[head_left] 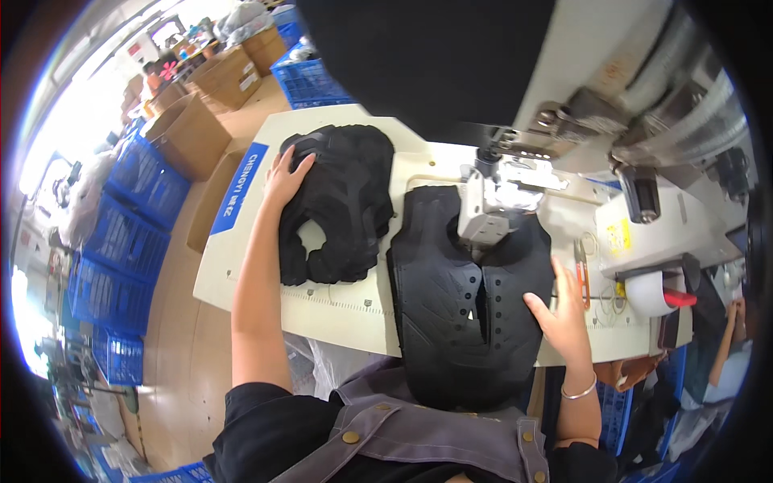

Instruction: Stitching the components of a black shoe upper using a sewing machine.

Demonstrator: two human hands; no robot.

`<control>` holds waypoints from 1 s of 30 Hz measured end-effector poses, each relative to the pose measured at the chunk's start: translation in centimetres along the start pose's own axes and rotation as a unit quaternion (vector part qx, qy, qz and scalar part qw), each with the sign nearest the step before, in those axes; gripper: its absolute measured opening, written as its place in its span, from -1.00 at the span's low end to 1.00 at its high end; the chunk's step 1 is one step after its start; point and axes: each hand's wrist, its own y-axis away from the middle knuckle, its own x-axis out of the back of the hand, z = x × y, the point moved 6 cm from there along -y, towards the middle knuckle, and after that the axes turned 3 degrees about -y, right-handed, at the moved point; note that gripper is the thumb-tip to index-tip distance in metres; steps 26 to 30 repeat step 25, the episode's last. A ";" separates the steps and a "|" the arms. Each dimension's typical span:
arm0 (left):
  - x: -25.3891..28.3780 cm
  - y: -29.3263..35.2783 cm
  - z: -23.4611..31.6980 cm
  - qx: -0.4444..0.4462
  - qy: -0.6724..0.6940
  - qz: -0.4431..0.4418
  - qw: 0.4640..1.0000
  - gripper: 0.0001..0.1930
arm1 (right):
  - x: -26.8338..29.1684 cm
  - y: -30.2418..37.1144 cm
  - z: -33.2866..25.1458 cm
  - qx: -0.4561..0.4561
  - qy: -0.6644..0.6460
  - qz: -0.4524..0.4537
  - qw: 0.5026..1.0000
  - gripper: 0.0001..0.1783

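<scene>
A black molded pad panel [439,302] with a central slit and rows of small holes lies under the sewing machine head [487,209]. Its lower end hangs over the table's front edge, against my apron. My right hand [565,312] rests along the panel's right edge, thumb on top and fingers stretched out. To the left is a pile of similar black pad pieces [342,193], with a round opening near its lower left. My left hand [288,177] lies on the upper left edge of this pile, fingers apart. Whatever is under the machine's foot is hidden.
The cream sewing table [241,270] carries orange-handled snips [584,282] and a white roll [646,295] at the right. Blue crates [129,217] and cardboard boxes [187,133] stand at the left. A co-worker's arm [729,342] shows at far right.
</scene>
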 end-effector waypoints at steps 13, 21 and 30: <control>3.6 17.6 17.9 -0.181 0.249 -0.094 0.947 -0.79 | 0.8 -0.3 0.4 -0.077 -0.204 0.146 0.965 -0.53; 1.0 29.7 17.6 -0.060 0.232 -0.681 0.692 -0.59 | 3.3 -2.9 1.5 -0.066 -0.453 0.167 0.873 -0.89; -0.2 28.9 16.9 0.045 0.412 -0.626 0.661 -0.56 | 2.6 -6.3 1.3 -0.114 -0.600 0.026 0.792 -0.61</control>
